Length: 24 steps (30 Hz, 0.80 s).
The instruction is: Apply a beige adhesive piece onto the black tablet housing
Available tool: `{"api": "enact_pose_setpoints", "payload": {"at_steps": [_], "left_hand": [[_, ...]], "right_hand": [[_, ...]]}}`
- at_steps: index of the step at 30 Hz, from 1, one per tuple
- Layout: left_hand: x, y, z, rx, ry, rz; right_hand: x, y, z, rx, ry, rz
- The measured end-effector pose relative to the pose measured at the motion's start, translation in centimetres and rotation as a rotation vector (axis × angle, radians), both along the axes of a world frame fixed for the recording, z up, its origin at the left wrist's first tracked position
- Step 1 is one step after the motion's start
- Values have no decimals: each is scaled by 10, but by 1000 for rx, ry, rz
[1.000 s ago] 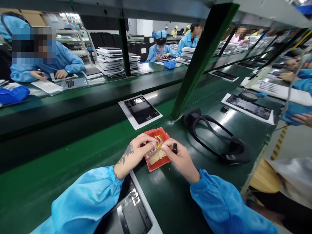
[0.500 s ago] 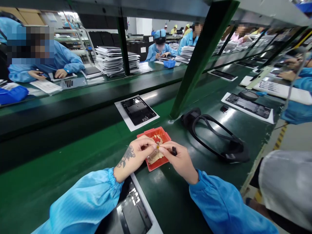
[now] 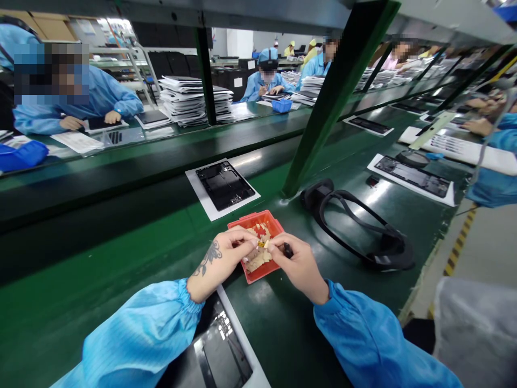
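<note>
The left hand [image 3: 226, 253] and the right hand [image 3: 293, 261] are meeting over the red tray [image 3: 246, 223], which is standing on the green table [image 3: 100, 269] at about 12 o'clock from the person. Between the fingertips of both hands a small yellow piece [image 3: 262, 244] is being pinched, so each grip is narrow and closed on this one piece; it is hanging just above the pile of beige pieces [image 3: 258, 260] lying in the tray. The right hand is also keeping one small black tool [image 3: 287, 250] against its palm, at 3 o'clock from the yellow piece. One dark device on a white sheet [image 3: 223, 186] is lying at 11 o'clock from the tray, well apart from it, and one more device [image 3: 220, 355] is lying at 6 o'clock, partly under the left sleeve [image 3: 137, 339]. One black headset [image 3: 363, 226] is resting at 3 o'clock from the tray. How many beige pieces there are, I cannot tell.
</note>
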<state>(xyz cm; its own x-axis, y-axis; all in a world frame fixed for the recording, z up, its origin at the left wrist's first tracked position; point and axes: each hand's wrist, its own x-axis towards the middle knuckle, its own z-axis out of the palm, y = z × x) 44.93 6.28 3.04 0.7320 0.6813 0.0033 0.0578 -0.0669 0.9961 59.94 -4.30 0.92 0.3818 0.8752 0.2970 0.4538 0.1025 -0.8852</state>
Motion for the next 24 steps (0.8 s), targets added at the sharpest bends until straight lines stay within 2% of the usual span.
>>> {"api": "enact_pose_setpoints", "payload": {"at_steps": [5,10,15,18,21,24], "left_hand": [[-8,4,-4,-188,-56,137],[-15,2,-4,-326,-115,154],[-27,-4,5,-400,-155,165],[-40,-8,10,-414,-167,176],[-59,-12,11,-409,-187,184],[-85,-18,12,-398,-204,213]], "right_hand": [[6,1,-3,23,-170,-80],[9,1,-5,33,-320,-71],[12,3,-10,30,-448,-74],[13,4,-10,71,-473,-99],[9,0,-5,183,-452,-153],[-1,-5,7,224,-213,-157]]}}
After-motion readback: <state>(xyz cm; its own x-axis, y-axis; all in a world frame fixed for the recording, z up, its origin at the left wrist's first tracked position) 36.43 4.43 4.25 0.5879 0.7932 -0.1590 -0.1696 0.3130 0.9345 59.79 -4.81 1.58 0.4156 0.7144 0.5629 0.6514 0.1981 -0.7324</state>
